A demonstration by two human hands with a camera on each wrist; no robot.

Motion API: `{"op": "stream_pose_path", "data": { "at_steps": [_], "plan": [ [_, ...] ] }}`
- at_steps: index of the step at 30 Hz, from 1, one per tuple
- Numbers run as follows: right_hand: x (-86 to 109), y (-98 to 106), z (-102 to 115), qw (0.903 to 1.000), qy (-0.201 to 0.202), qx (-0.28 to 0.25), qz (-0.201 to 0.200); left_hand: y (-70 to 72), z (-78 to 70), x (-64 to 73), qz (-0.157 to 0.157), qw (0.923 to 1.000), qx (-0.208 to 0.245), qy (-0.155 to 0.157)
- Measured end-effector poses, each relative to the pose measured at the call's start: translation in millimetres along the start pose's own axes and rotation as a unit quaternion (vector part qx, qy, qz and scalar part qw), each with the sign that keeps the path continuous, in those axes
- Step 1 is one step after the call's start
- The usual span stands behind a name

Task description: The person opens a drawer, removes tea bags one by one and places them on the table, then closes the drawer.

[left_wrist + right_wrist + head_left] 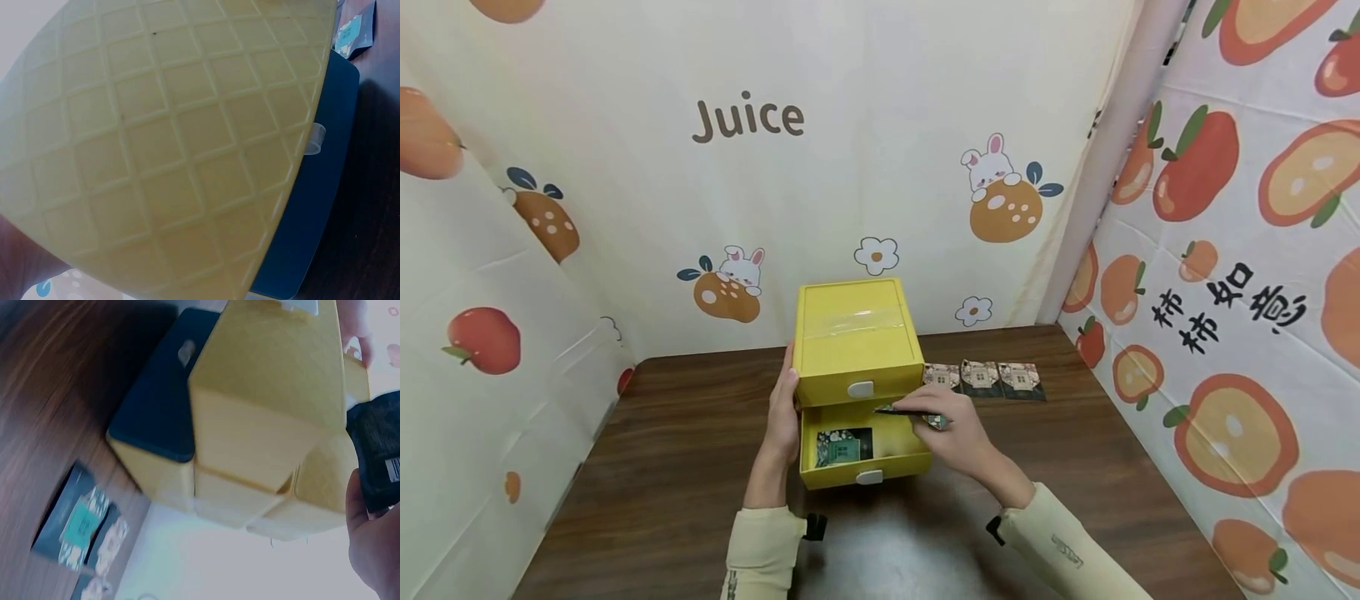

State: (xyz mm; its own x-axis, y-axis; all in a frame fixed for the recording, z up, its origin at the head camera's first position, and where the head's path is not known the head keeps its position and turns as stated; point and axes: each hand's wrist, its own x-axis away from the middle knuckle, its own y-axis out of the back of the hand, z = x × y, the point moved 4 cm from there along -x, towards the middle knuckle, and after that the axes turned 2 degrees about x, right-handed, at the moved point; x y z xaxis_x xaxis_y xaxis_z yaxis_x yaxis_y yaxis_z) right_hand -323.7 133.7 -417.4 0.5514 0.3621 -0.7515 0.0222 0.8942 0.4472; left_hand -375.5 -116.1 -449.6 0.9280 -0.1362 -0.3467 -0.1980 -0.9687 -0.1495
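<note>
The fiddly bit here is the right hand [957, 429]: its grip is a thumb-and-finger pinch on one dark packet [378, 447], held above the lower drawer [898, 435] that sticks out from the front of the drawer box [857, 354]. From the head view that packet is close to edge-on, and I can't tell if it touches the drawer anywhere. The left hand [784, 417] has its fingers laid along the drawer box's left side, bracing it rather than clutching anything, and that's what I'd want, since a light box with a drawer hanging out could skid or tip if you bump it. For laying the packet down neatly, I'd pinch it by one edge only, level it out, and come in from the drawer box's front so your knuckles don't snag the lip of the upper drawer [823, 392]. There's a green-labelled packet [842, 447] lying flat in the left part of the drawer box's lower drawer, so the bare floor on the right looks like the easy spot; drop one onto the other and the stack might catch when the drawer slides. Don't lean on the drawer front either, it'd probably sag. Three more packets [980, 379] lie in a row on the table [700, 433] to the drawer box's right, so I'd keep that right elbow from sweeping them.
</note>
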Motion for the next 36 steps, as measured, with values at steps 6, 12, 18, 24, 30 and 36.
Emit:
{"op": "stream_pose_path", "data": {
  "at_steps": [6, 12, 18, 24, 30, 36],
  "plan": [
    [14.1, 23, -2, 0.9943, 0.029, 0.1, -0.023, -1.6, -17.4, 1.4, 0.004, 0.9999, 0.014, -0.002],
    [36.1, 39, -23, 0.9726, -0.007, 0.232, -0.009, 6.7, -6.7, -0.2, -0.006, 0.9999, -0.003, -0.014],
    [63.8, 54, -55, 0.9395, -0.098, 0.327, 0.025, 7.0, -3.9, 0.2, -0.006, 0.9999, -0.002, -0.011],
    [86.1, 59, -85, 0.906, -0.149, 0.39, 0.07, 0.8, -16.3, 3.1, 0.0, 1.0, 0.002, 0.004],
    [101.4, 57, -107, 0.8742, -0.186, 0.436, 0.108, -1.1, -12.3, 1.7, 0.006, 0.9999, 0.009, 0.007],
    [112.8, 52, -120, 0.8521, -0.211, 0.456, 0.146, 2.6, 5.6, -0.6, 0.001, 1.0, -0.001, 0.0]
  ]
}}
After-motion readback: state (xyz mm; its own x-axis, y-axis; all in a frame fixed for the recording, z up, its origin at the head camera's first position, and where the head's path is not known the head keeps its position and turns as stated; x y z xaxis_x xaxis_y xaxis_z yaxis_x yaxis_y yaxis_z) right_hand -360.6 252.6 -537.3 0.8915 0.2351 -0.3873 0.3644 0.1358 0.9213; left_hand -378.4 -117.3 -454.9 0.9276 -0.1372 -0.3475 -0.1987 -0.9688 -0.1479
